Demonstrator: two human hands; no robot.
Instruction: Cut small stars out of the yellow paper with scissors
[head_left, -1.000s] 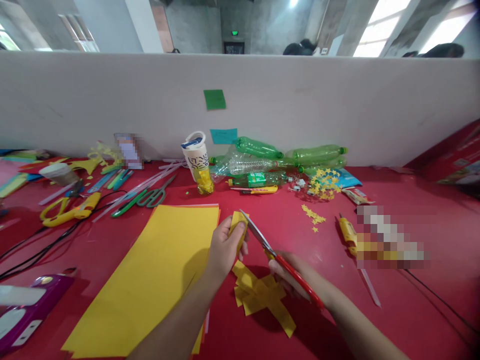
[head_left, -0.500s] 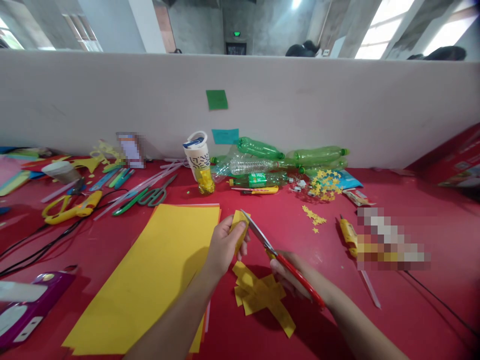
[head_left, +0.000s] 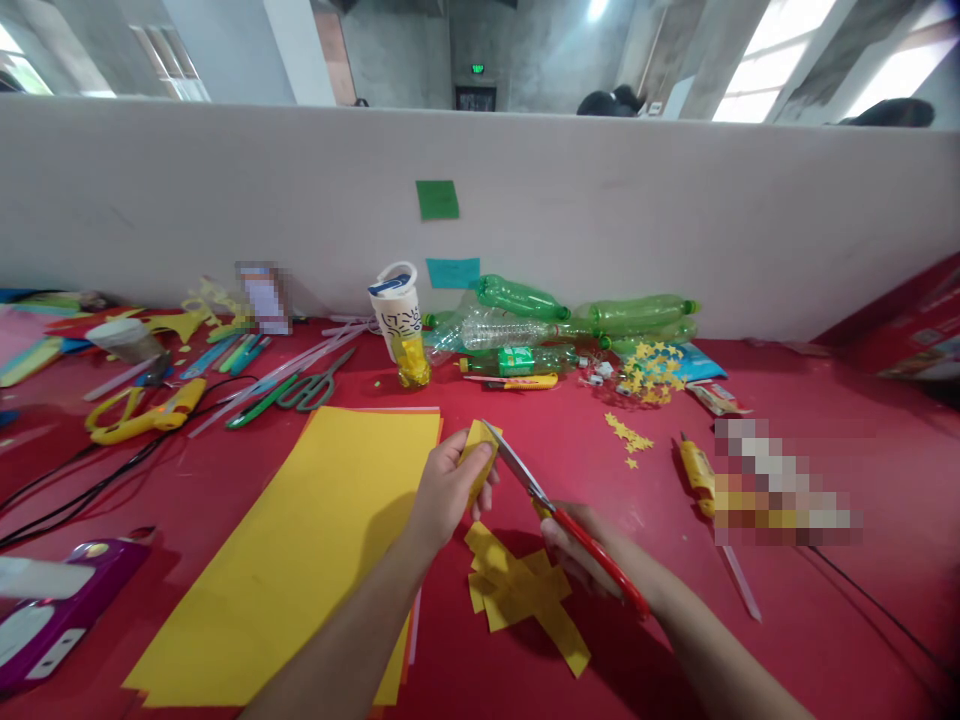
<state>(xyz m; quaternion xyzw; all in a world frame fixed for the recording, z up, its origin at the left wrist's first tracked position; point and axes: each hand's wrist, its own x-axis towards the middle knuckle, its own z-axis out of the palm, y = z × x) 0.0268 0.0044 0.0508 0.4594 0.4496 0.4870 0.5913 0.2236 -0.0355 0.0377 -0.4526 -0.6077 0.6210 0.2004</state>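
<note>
Sheets [head_left: 322, 540]: yellow, stacked flat. Left hand [head_left: 448, 490]: thumb and fingers pinching slip. Slip [head_left: 478, 434]: yellow, raised at scissors' tips; judged light, pliant, easily creased; best held by lower edge, clear of blades. Pieces [head_left: 525, 597]: yellow, loose heap, below hands. Scissors [head_left: 591, 546]: red-handled, likely rigid; take by handles. Blade gap: cannot tell. Right hand [head_left: 604, 532]: closed around handles.

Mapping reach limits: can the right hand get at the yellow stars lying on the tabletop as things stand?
Likely yes: nothing visible stands between the right hand and the yellow stars. That hand holds the red scissors, though, so picking stars up would probably mean setting those down first.
</note>
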